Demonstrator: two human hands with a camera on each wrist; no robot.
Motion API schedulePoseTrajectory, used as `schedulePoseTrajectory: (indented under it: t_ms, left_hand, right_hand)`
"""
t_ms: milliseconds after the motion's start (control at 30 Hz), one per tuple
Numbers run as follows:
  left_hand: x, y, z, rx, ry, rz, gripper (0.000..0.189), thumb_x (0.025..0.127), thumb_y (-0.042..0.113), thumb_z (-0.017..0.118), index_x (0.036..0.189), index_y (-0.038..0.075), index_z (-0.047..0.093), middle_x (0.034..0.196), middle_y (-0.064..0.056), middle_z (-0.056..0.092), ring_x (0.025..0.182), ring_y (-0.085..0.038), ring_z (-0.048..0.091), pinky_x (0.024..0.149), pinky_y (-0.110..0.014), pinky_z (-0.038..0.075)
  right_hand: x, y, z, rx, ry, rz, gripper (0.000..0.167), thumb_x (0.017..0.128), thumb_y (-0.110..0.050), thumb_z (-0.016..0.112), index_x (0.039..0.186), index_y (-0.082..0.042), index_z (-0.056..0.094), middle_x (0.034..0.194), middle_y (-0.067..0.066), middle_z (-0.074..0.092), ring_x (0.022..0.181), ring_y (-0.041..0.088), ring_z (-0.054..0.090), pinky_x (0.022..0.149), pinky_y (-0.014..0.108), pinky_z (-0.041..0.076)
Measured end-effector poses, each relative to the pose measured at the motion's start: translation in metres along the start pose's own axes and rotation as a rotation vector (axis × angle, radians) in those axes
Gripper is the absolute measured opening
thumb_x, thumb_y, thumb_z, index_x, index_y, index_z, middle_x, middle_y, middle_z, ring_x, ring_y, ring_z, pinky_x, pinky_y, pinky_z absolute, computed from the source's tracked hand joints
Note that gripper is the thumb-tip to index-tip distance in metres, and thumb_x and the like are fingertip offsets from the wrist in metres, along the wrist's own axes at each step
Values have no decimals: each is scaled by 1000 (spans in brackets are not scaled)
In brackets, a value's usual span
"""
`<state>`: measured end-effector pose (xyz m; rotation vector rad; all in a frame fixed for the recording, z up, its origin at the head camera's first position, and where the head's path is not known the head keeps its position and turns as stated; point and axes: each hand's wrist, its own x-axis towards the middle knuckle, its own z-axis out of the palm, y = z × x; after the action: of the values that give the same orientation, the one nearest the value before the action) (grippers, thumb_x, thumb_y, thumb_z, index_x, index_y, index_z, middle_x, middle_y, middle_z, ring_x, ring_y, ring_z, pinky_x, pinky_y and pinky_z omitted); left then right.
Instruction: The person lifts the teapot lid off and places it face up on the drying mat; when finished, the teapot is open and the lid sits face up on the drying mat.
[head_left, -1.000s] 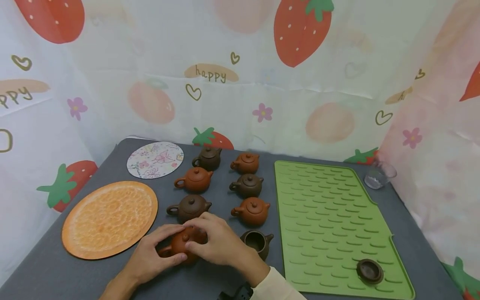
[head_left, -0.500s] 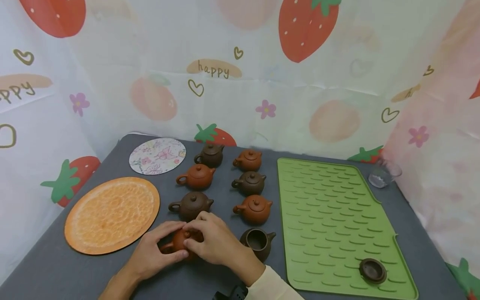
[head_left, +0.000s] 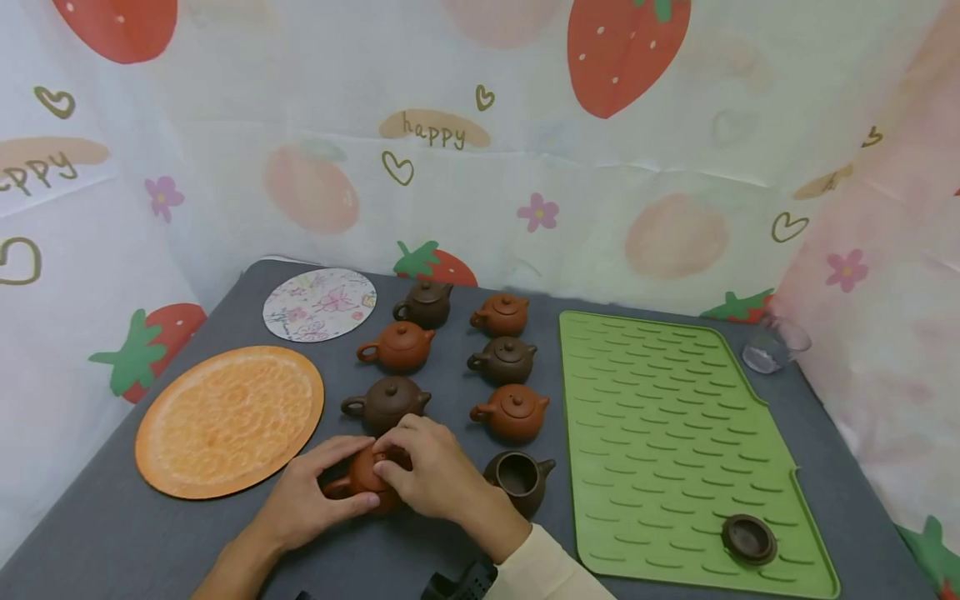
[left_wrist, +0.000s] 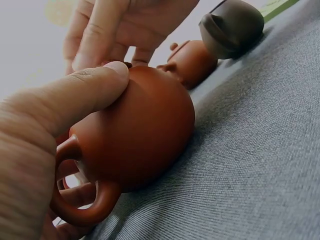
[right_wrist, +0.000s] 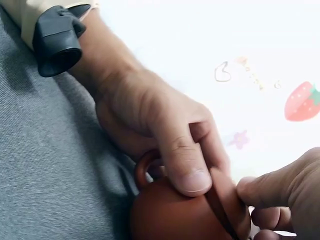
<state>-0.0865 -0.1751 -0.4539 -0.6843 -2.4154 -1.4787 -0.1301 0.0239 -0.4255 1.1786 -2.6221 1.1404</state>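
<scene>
My left hand [head_left: 303, 500] holds a small reddish-brown clay teapot [head_left: 366, 477] on the table, its thumb pressed on the body in the left wrist view. The teapot's handle [left_wrist: 85, 215] points back toward the left palm. Over the top, my right hand [head_left: 438, 479] pinches the teapot's lid [right_wrist: 229, 197]. In the right wrist view a dark gap shows between lid and body, so the lid sits tilted. The lid's knob is hidden by the right fingers. To the right stands a dark brown lidless teapot [head_left: 517, 477].
Several lidded teapots stand in two columns behind, the nearest a dark one [head_left: 388, 404] and a reddish one [head_left: 516, 410]. A dark lid [head_left: 748, 540] lies upside down on a green mat [head_left: 660, 433]. An orange round mat [head_left: 228, 421], floral mat [head_left: 318, 304] and glass pitcher [head_left: 768, 346] lie around.
My right thumb and fingers have moved up slightly and now cover the teapot's knob, which showed before. The left hand keeps its hold. The head view has shifted a little.
</scene>
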Motion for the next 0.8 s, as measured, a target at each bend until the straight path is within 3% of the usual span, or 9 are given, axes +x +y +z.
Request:
schedulePoseTrajectory:
  t_ms: [200,367,567,700,800]
  left_hand:
    - [2,3,-1,1,-9,1,52,71,7,86,119,6,66,114,-1,63,103,-14,60,85,-35,49]
    - [2,4,-2,9,-8,-1,53,71,6,86,119,5,66,114,-1,64,102,-13,60,83,-36,50]
    - [-1,-20,2,9,-10,0,58,71,10,87,124,9,64,117,-1,63,103,-21,61,82,-34,50]
    - [-4,-33,3,1,-24,-23,60,73,18,87,128,16,62,121,3,61,107,-22,59,84,-34,50]
    - [-5,-35,4,0,-24,-31,61,73,20,87,128,16,62,121,3,61,108,-20,59,84,-36,50]
  right_hand:
    - [-1,1,-9,265,96,46,7,92,-16,69,97,-11,69,81,-6,60,65,4,54,59,20,46]
    - [-2,2,-16,478,126,121,9,93,-18,68,95,-9,70,77,-2,62,61,16,57,55,25,47]
    - [-4,4,-20,680,147,165,10,92,-13,68,94,-3,70,78,6,65,68,39,58,61,39,52]
    - [-6,3,-23,804,161,213,11,92,-8,67,94,2,68,79,13,67,70,36,62,67,51,53]
    - [-8,2,-25,910,167,254,9,91,-5,65,92,3,67,80,16,67,72,29,64,70,47,54]
